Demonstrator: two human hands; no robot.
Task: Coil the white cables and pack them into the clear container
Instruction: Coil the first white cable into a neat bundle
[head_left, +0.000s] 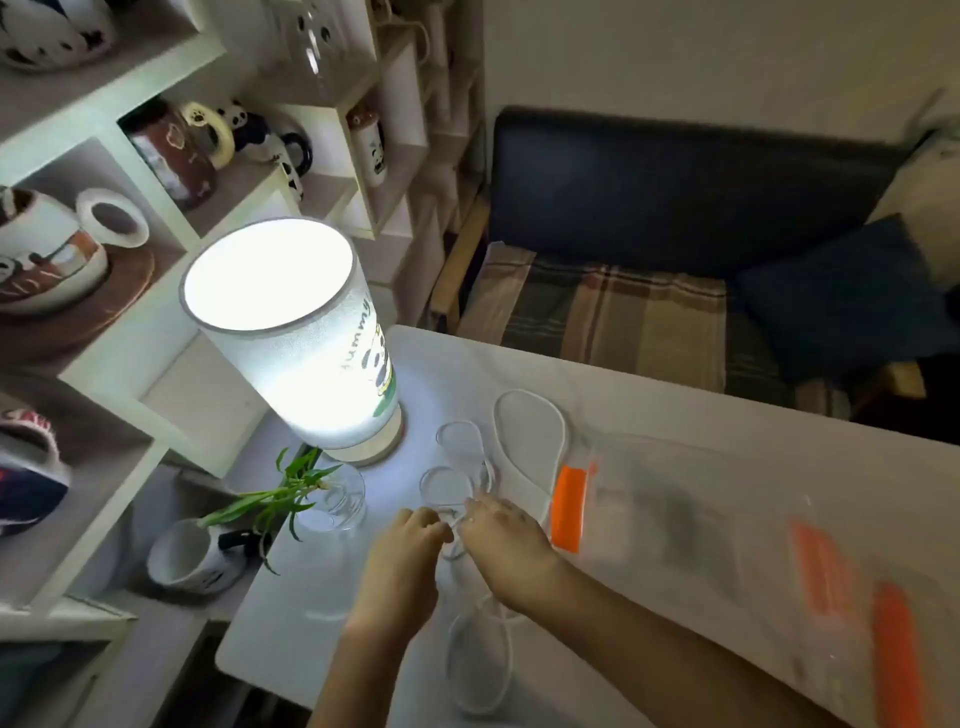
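White cables (530, 431) lie in loose loops on the white table (675, 415), right of the lit lamp. One loop (480, 660) hangs toward the near edge between my forearms. My left hand (410, 551) and my right hand (501, 535) meet over the middle of the cable, and both pinch it with curled fingers. The clear container (665, 525) with orange clips (569, 506) stands just right of my right hand, blurred by motion.
A glowing cylindrical lamp (306, 338) stands at the table's far left. A glass vase with a green plant (327, 499) sits beside my left hand. Shelves of mugs (171, 150) fill the left. A dark sofa with a plaid blanket (649, 306) lies beyond the table.
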